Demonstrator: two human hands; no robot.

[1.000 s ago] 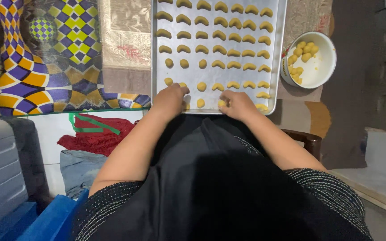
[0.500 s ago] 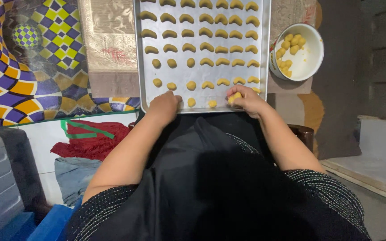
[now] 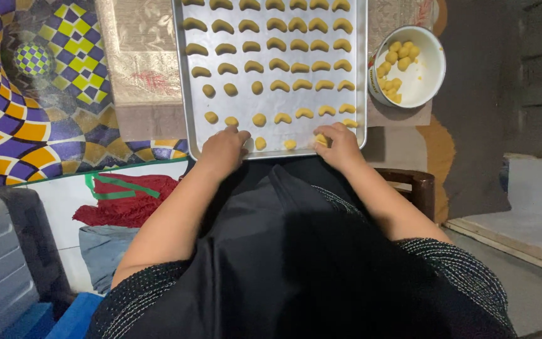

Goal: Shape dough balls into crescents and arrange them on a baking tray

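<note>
Left hand point(image 3: 224, 149): rests at the near edge of the metal baking tray point(image 3: 192, 122), fingers curled loosely on the tray floor. Whether it pinches any dough cannot be told; nothing shows between the fingers.

Just beyond and right of this hand lie round dough balls point(image 3: 259, 119), unshaped, in the near rows. One ball point(image 3: 260, 144) sits between the two hands, with a small piece point(image 3: 290, 144) beside it.

Further from the hands, the upper rows carry crescent-shaped pieces point(image 3: 279, 64), evenly spaced. The crescents also run along the right part of the near rows, ahead of the right hand.

Right hand point(image 3: 339, 141): closed around a yellow dough piece point(image 3: 322, 140), held at the fingertips against the tray's near right corner.

Beyond and right of that hand stands a white bowl point(image 3: 431, 78) on the table, holding a small remainder of dough balls point(image 3: 399, 55).

Judgement: shaping is well advanced. Most of the tray is filled with crescents; the round balls on the left near rows and the bowl's contents appear outstanding.
</note>
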